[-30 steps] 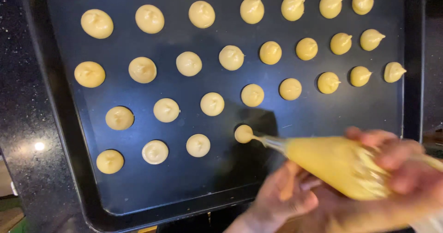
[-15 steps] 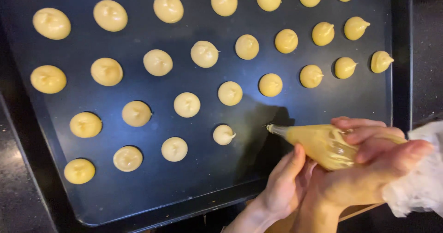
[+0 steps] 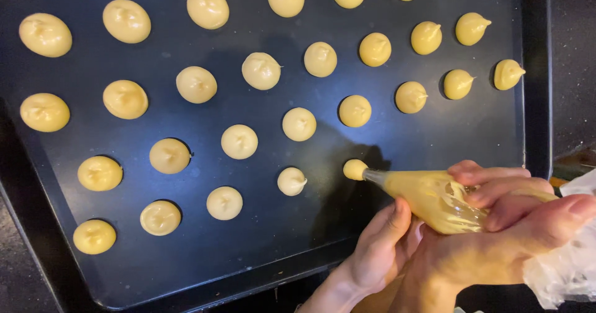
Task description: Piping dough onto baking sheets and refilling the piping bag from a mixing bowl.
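Observation:
A clear piping bag (image 3: 428,198) full of yellow batter lies tilted over the near right part of a dark baking tray (image 3: 434,139). Its tip touches a small fresh mound (image 3: 355,169) on the tray. My right hand (image 3: 515,226) is wrapped around the wide rear part of the bag, fingers over the top. My left hand (image 3: 379,251) cups the bag from below, thumb against its underside close to the tip. Several rows of round yellow batter mounds (image 3: 299,124) cover the tray; the nearest finished one (image 3: 291,181) sits just left of the tip.
The bag's loose crumpled plastic end (image 3: 565,269) hangs off at the right edge. The tray's raised rim (image 3: 537,71) runs along the right side, with a dark speckled counter (image 3: 574,58) beyond it. Bare tray surface lies to the right of the fresh mound.
The bag's tip has moved right from the previous mound to a new spot, where a small mound has appeared. Both hands shifted right with the bag.

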